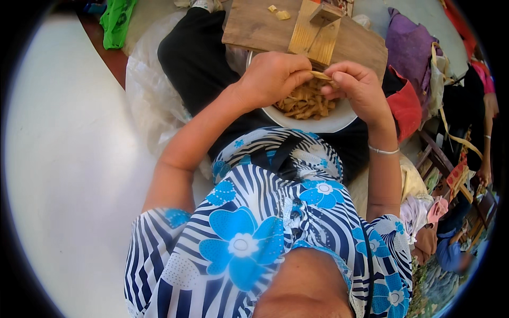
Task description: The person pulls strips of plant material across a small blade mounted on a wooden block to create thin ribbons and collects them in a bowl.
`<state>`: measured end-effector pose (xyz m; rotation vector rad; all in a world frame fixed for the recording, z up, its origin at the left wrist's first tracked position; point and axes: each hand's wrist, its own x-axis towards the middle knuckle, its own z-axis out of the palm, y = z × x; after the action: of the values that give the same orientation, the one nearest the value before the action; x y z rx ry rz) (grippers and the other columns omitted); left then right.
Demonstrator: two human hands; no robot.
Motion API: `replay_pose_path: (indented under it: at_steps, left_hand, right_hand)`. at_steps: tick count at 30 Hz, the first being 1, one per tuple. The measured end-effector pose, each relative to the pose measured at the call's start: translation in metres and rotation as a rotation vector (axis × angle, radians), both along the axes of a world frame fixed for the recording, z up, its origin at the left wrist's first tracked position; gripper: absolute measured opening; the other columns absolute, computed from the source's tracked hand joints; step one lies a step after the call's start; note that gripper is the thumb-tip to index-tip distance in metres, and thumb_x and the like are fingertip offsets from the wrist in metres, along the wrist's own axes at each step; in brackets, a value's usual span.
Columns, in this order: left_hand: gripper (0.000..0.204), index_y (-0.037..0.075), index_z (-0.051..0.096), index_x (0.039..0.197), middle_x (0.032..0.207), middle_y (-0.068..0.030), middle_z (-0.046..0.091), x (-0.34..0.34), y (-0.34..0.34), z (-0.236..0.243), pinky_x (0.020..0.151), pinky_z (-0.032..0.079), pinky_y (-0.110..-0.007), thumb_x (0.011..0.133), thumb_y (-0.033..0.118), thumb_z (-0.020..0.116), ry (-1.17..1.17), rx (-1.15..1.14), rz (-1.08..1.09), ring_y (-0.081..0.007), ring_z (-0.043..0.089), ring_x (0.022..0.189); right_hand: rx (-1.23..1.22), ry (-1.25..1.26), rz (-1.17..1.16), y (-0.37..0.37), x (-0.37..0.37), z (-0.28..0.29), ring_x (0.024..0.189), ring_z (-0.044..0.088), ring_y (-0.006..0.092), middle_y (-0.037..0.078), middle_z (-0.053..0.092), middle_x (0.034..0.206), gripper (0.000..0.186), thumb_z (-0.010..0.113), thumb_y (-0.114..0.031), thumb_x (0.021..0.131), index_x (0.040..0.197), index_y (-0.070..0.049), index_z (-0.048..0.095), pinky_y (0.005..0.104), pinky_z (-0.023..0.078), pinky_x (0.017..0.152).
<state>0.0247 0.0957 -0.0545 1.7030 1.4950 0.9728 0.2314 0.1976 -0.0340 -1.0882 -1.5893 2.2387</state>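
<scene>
My left hand (273, 79) and my right hand (356, 91) meet over a white bowl (323, 126). Both have fingers pinched on a thin pale-tan strip (320, 76) stretched between them. Many short curled tan pieces (299, 105) fill the bowl beneath. Just beyond my hands lies a wooden board (249, 29) carrying a paler plank (305, 40) with a small upright wooden block (324, 15) on it and small tan bits (282, 15) at its left.
A white surface (69, 169) spans the left, with crumpled clear plastic (151, 90) and a green bag (114, 21) nearby. At right lie purple cloth (408, 50), red cloth (404, 106) and piled fabrics (421, 214). Other people (450, 254) sit at the right edge near wooden frames.
</scene>
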Motion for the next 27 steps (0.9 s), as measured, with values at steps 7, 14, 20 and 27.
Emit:
replay_pose_path:
  at_steps: [7, 14, 20, 27]
  left_hand:
    - [0.017, 0.0, 0.063, 0.09, 0.069, 0.0046, 0.054, -0.012, 0.013, -0.007, 0.054, 0.037, -0.022, 0.089, 0.016, 0.06, -0.315, -0.424, 0.008, -0.003, 0.044, 0.063]
    - [0.014, 0.003, 0.062, 0.094, 0.068, 0.0053, 0.052, -0.023, 0.035, 0.001, 0.051, 0.033, -0.019, 0.089, 0.014, 0.057, -0.467, -0.402, 0.063, -0.0016, 0.042, 0.06]
    - [0.014, 0.002, 0.061, 0.093, 0.068, 0.0043, 0.05, -0.029, 0.052, -0.009, 0.052, 0.032, -0.02, 0.088, 0.014, 0.056, -0.457, -0.337, 0.059, -0.0033, 0.042, 0.06]
    - [0.017, 0.001, 0.061, 0.093, 0.071, 0.002, 0.053, -0.032, 0.063, -0.022, 0.058, 0.038, -0.023, 0.086, 0.016, 0.055, -0.369, -0.354, 0.076, -0.0063, 0.047, 0.064]
  right_hand:
    - [-0.088, 0.101, -0.129, 0.013, 0.005, -0.022, 0.062, 0.057, 0.0084, 0.003, 0.061, 0.082, 0.015, 0.059, -0.011, 0.09, 0.099, 0.0, 0.061, 0.0226, 0.05, 0.06]
    - [0.177, -0.009, -0.2, 0.017, -0.012, -0.019, 0.058, 0.052, 0.0051, -0.001, 0.057, 0.077, 0.019, 0.058, -0.015, 0.092, 0.103, -0.001, 0.062, 0.0186, 0.045, 0.056]
    - [0.248, -0.06, -0.229, 0.024, -0.019, -0.019, 0.055, 0.047, 0.0034, -0.003, 0.056, 0.073, 0.018, 0.058, -0.017, 0.092, 0.103, -0.003, 0.062, 0.0176, 0.037, 0.049]
    - [0.37, -0.112, -0.234, 0.028, -0.024, -0.034, 0.054, 0.048, 0.0059, -0.001, 0.056, 0.066, 0.016, 0.058, -0.015, 0.09, 0.094, -0.001, 0.064, 0.0209, 0.037, 0.048]
